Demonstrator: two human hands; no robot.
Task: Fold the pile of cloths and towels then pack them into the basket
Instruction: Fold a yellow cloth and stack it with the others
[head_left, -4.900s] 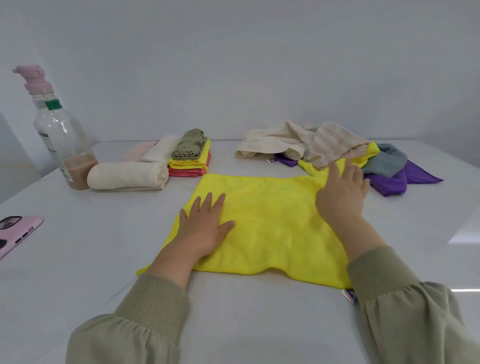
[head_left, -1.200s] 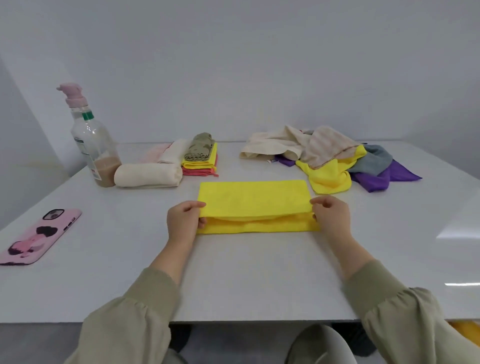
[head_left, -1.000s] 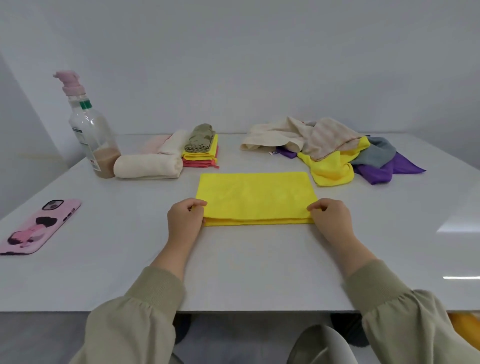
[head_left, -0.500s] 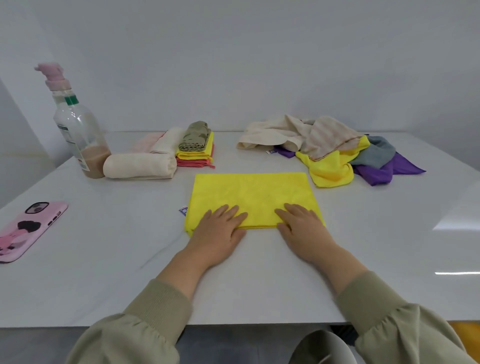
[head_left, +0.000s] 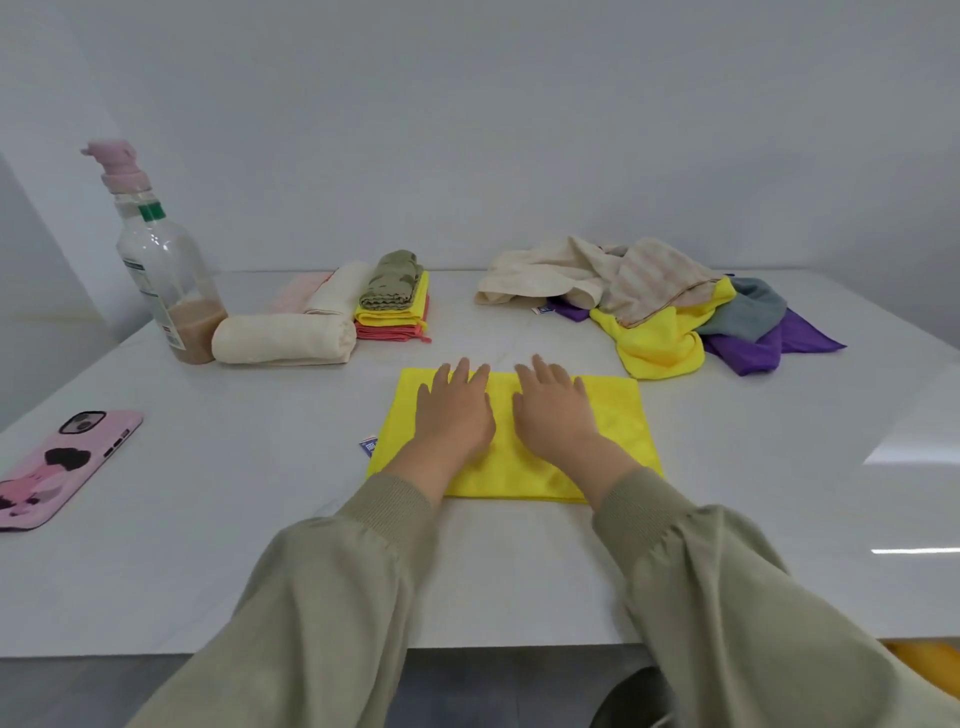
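A yellow cloth (head_left: 618, 421), folded in half into a rectangle, lies flat on the white table (head_left: 519, 571) in front of me. My left hand (head_left: 453, 410) and my right hand (head_left: 553, 410) press flat on its middle, side by side, fingers straight and reaching its far edge. At the back right lies the unfolded pile (head_left: 660, 306) of beige, striped, yellow, grey and purple cloths. At the back left sit folded items: a rolled cream towel (head_left: 283, 340) and a stack of green, yellow and pink cloths (head_left: 392, 306). No basket is in view.
A clear pump bottle (head_left: 161, 275) with brown liquid stands at the back left beside the rolled towel. A phone in a pink case (head_left: 62, 465) lies near the left edge. A small label (head_left: 369, 447) sticks out at the cloth's left side.
The cloth was folded in half toward me. Both hands let go of its near corners, then slid forward from the near edge over the middle, pressing it flat.
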